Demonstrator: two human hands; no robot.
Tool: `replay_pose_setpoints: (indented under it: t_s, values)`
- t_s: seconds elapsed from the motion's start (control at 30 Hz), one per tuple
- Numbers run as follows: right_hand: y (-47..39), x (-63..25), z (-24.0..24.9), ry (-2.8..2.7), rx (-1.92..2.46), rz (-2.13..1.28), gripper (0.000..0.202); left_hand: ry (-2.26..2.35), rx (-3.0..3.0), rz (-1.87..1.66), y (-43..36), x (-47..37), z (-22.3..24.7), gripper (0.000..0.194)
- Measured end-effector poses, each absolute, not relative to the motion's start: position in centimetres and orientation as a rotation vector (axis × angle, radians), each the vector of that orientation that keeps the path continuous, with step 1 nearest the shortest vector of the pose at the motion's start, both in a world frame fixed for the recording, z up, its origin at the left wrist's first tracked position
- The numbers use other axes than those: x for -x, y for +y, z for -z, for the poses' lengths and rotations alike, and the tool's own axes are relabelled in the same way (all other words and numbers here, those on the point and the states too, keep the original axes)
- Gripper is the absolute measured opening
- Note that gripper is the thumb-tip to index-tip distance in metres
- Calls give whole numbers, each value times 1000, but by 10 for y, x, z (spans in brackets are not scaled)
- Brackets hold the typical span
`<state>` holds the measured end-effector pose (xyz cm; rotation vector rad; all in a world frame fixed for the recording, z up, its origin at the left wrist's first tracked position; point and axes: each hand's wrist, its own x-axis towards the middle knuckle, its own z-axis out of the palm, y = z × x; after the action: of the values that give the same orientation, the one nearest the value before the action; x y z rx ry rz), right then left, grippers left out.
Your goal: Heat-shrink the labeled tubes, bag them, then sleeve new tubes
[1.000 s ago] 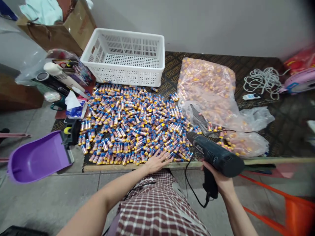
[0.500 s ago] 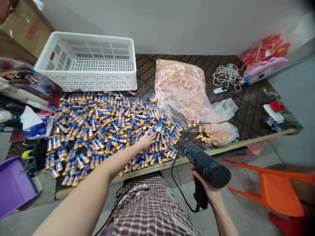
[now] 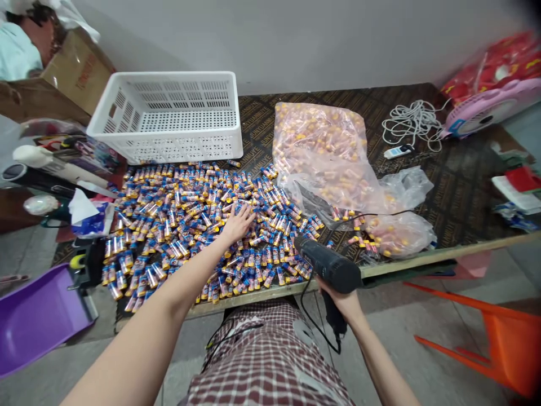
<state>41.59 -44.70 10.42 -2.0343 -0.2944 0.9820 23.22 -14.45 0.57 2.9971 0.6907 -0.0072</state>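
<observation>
Many small tubes point(image 3: 169, 223) with blue and yellow ends lie spread over the left part of the table. My left hand point(image 3: 238, 223) rests on them with its fingers spread, holding none that I can see. My right hand point(image 3: 344, 301) is wrapped round the handle of a black heat gun point(image 3: 332, 265). The heat gun's nozzle points left towards the right edge of the tubes, and its cord hangs down by the table's front edge. To the right of the tubes lies a clear plastic bag point(image 3: 321, 141) full of similar pink and yellow tubes.
A white plastic crate point(image 3: 181, 146) stands behind the tubes. On the right are a coil of white cable point(image 3: 412, 124) and a pink fan point(image 3: 490, 110). A purple dustpan point(image 3: 42, 316) is at lower left, an orange chair point(image 3: 502, 332) at lower right.
My left hand has moved left and slightly away from me across the tubes. The heat gun in my right hand has shifted left, closer to the tubes. The view has turned a little.
</observation>
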Motion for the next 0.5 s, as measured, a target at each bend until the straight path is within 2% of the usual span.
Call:
replay_pose_setpoints:
  t_s: [0.13, 0.23, 0.37, 0.5]
  values:
    - [-421, -413, -108, -393, 1982, -956, 41, 1030, -2879, -65, -123, -219, -22, 51]
    - [-412, -409, -107, -423, 1946, -1018, 42, 1187, -2799, -152, -140, -198, -32, 51]
    - [-417, -409, -105, -376, 1907, -1105, 39, 1116, -2780, -164, -227, -148, -21, 51]
    - [-429, -415, -103, -293, 1973, -1108, 40, 1122, -2725, -101, -314, -95, 20, 59]
